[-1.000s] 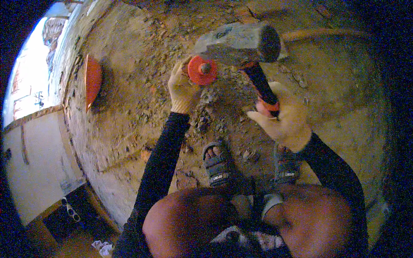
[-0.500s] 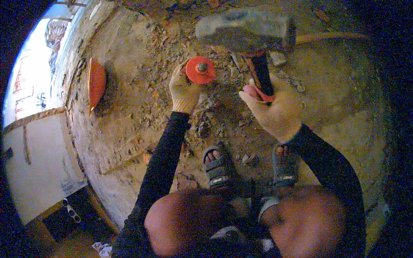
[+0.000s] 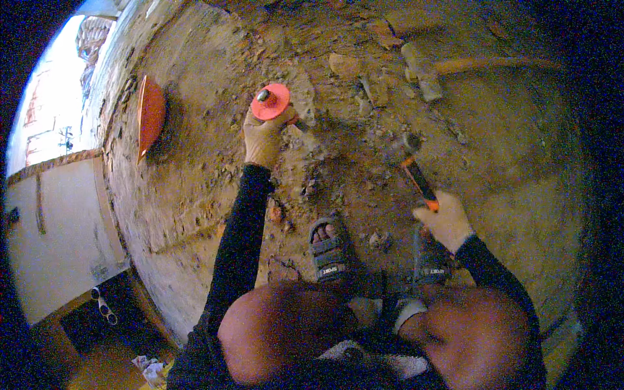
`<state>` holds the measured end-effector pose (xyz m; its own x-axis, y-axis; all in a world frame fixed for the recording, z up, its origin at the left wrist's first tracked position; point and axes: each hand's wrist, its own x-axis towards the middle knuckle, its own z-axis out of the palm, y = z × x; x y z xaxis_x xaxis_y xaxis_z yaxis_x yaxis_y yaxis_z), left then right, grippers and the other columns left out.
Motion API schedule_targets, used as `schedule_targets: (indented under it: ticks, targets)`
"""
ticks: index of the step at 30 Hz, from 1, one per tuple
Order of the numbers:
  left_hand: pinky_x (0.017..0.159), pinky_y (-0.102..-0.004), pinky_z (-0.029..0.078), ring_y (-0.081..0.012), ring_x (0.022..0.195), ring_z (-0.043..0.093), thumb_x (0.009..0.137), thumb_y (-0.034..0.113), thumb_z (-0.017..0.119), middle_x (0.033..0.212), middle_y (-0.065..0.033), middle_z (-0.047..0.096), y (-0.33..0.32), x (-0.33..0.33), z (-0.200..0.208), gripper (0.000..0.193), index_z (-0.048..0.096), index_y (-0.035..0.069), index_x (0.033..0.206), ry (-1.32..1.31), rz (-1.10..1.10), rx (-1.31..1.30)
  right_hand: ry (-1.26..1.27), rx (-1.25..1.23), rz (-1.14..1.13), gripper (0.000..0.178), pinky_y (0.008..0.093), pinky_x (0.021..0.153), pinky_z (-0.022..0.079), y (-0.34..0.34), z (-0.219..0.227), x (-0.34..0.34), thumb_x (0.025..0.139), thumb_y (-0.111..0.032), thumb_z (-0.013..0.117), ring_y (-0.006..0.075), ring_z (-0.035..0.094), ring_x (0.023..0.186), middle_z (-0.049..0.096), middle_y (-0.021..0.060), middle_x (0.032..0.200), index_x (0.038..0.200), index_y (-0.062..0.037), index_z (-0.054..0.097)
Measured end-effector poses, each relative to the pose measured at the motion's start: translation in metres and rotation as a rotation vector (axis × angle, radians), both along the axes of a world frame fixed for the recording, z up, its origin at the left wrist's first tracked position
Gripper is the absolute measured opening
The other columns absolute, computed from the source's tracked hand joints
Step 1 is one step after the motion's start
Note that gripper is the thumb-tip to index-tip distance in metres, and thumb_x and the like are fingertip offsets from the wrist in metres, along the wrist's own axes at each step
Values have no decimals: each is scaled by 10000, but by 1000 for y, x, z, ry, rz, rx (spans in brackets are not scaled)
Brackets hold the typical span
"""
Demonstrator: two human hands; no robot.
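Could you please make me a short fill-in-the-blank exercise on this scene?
1. The left hand holds a ______ with a round red guard.
2. The right hand grips a ______ by its black and orange handle.
3. In the picture, the orange pan is to the ______ of the left hand.
4. On the feet are dark ______.

Missing words: chisel; hammer; left; sandals.

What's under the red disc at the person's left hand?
Under the red disc, the left hand grips the hand tool; disc and fingers cover most of the gripped part.
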<state>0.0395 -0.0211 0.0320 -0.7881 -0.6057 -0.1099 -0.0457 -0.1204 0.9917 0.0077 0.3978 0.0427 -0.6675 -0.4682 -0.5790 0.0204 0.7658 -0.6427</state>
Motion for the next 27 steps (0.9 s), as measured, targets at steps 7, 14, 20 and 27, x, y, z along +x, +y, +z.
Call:
schedule_targets:
  ticks: [7,14,20,27]
  targets:
    - [771,-335,590,-176,850,689,892,38,735,1035,-43,700,11,5,7,426,582,46,1289,145,187,-89,5,82,38,381,462,743,554,41,-25,48,795,-372,784,390,711,808,727,179,825,930,-28,692]
    - [896,-331,559,-163,999,684,897,7,734,1149,-40,709,23,4,-23,390,616,49,1267,142,226,-140,19,136,34,356,470,734,551,31,-23,43,800,-363,794,390,711,813,728,187,834,923,-44,696]
    - [971,-315,519,-154,1096,653,879,8,740,1236,-48,687,19,15,-31,437,614,53,1296,28,176,-311,99,152,66,342,468,726,548,30,-19,48,800,-347,802,405,704,802,727,194,825,907,-40,697]
    - [961,-367,575,-181,1082,683,858,-1,771,1220,-66,696,40,30,-35,474,603,36,1300,87,132,-202,76,137,41,352,461,706,542,30,-27,47,827,-372,778,398,709,784,726,188,798,887,-34,703]
